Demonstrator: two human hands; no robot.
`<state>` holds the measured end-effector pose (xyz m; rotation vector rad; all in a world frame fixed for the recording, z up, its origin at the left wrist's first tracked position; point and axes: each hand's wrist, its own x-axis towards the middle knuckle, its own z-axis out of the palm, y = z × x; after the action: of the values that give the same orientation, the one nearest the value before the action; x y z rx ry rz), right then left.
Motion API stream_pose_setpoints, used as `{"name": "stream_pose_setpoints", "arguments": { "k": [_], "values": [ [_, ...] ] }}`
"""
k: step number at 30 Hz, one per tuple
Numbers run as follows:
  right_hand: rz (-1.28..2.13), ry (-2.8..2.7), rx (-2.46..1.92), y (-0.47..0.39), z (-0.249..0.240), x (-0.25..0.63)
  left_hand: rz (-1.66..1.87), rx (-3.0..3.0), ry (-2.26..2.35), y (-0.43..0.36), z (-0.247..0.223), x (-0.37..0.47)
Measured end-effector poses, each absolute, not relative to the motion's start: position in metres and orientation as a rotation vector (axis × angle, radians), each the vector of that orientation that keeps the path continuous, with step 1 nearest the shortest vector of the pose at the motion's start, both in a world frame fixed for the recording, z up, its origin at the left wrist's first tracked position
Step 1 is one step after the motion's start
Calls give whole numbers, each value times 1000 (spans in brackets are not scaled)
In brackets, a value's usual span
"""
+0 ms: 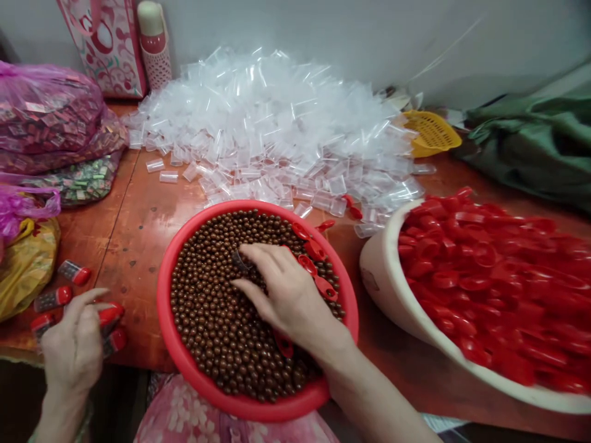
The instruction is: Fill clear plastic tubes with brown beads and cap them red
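A red basin full of small round brown balls stands at the table's front edge. Over the balls, my right hand has its thumb and fingers around a small clear tube. Several red caps lie on the balls along the basin's right side. At the left, my left hand is beside several filled tubes with red caps. Its fingers are bent near a red cap, blurred by motion, so whether they hold it is unclear.
Behind the basin is a big heap of clear tubes. A white tub of red caps stands right, a yellow basket and green cloth behind it. Filled plastic bags, a patterned bag and a bottle occupy the left.
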<state>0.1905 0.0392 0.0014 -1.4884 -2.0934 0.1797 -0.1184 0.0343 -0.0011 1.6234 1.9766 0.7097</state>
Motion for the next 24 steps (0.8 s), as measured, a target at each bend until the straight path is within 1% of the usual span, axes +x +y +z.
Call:
{"name": "stream_pose_setpoints", "arguments": {
  "k": [2,3,5,7,10,13,15,18,21,24],
  "values": [
    [241,-2007,-1650,46,-9,199,585,1812,2223,39,-3,-142],
    [282,-1995,-1687,49,-13,200,520,1891,2275,42,-6,-151],
    [357,-1988,-1717,52,-20,199,398,2061,2222,50,-11,-159],
    [431,-1959,-1717,55,-24,197,392,2253,2130,61,-18,-153],
    [535,-1873,-1666,55,-26,196,629,2395,1878,74,-22,-119],
    [639,-1779,-1568,54,-22,198,747,2280,1468,82,-18,-69],
    [701,-1736,-1495,52,-18,198,746,2251,1254,86,-14,-38],
    [752,-1715,-1383,50,-11,196,737,2260,1121,90,-12,-10],
    [753,-1684,-1273,49,-7,193,650,2181,912,91,-13,0],
    [770,-1621,-1212,49,-7,193,574,1953,795,90,-9,1]
  ]
}}
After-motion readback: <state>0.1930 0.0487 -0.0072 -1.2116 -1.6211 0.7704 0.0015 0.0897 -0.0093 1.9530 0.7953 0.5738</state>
